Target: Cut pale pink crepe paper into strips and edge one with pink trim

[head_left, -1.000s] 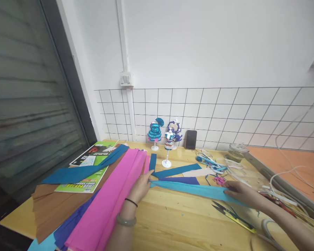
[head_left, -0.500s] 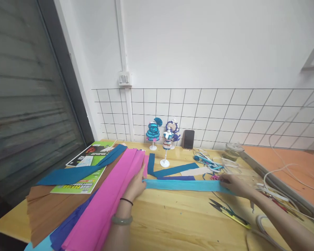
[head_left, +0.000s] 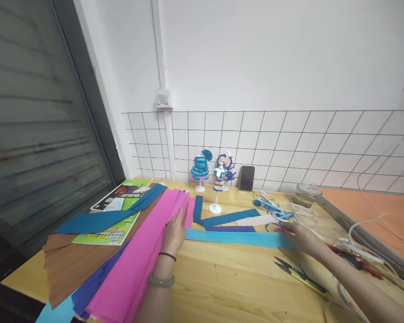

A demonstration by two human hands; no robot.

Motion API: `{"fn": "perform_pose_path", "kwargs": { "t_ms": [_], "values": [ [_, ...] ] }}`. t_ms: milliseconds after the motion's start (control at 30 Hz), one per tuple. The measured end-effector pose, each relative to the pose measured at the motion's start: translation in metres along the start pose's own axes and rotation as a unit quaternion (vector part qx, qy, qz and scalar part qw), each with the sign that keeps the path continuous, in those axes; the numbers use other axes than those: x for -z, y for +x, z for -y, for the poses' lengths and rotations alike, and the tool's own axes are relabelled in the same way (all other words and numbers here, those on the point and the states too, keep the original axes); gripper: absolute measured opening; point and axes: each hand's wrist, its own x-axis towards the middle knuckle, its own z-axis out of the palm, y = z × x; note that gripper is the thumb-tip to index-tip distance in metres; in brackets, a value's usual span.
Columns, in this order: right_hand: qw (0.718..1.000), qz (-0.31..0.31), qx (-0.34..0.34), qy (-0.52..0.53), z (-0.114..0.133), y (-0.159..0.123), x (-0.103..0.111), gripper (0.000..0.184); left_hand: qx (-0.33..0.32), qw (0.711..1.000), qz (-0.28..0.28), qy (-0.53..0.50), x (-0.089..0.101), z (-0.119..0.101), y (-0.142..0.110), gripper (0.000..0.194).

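Note:
My left hand (head_left: 175, 231) lies against the right edge of a long folded stack of pink crepe paper (head_left: 144, 246), its fingers closed on that edge. Beside its fingers is the left end of a light blue strip (head_left: 229, 237), stretched flat across the table. My right hand (head_left: 299, 235) is at the strip's right end, fingers bent together. Something small and pink shows at those fingertips, but what they pinch is partly hidden. Dark blue strips (head_left: 229, 217), a cream strip (head_left: 256, 220) and a purple strip (head_left: 229, 229) lie just behind the light blue one.
Black-and-yellow thread snips (head_left: 301, 276) lie near my right forearm. Small dressed mannequin stands (head_left: 215, 208) and a phone (head_left: 247, 178) are at the back. Brown paper (head_left: 74, 264) and magazines (head_left: 116, 237) are left; ribbons (head_left: 272, 208), a glass jar (head_left: 306, 193) and cables (head_left: 360, 251) are right.
The whole view has shifted slightly, moving things rightward in it. My left fingers have moved a little onto the pink paper; my right fingertips now cover part of the pink bit.

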Motion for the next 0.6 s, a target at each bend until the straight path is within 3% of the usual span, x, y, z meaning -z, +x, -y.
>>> {"fn": "perform_pose_path", "kwargs": {
  "t_ms": [200,367,433,500,600],
  "values": [
    [0.990,-0.021,0.138,0.003,0.052,-0.020,-0.004,0.029,0.050,0.988,-0.100,0.105,0.015,0.001,-0.002,0.052],
    [0.979,0.033,0.199,0.032,0.083,-0.049,-0.008,0.029,0.105,0.974,-0.151,0.132,0.023,0.012,-0.002,0.043],
    [0.975,0.061,0.210,0.035,0.083,-0.050,-0.009,0.030,0.054,0.986,-0.119,0.107,0.020,0.006,-0.004,0.039],
    [0.973,0.081,0.215,0.033,0.080,-0.045,-0.010,0.030,-0.040,0.996,-0.054,0.066,0.012,-0.007,-0.009,0.038],
    [0.974,0.100,0.200,0.026,0.079,-0.031,-0.009,0.030,-0.154,0.987,0.028,0.026,-0.004,-0.033,-0.017,0.035]
  ]
}}
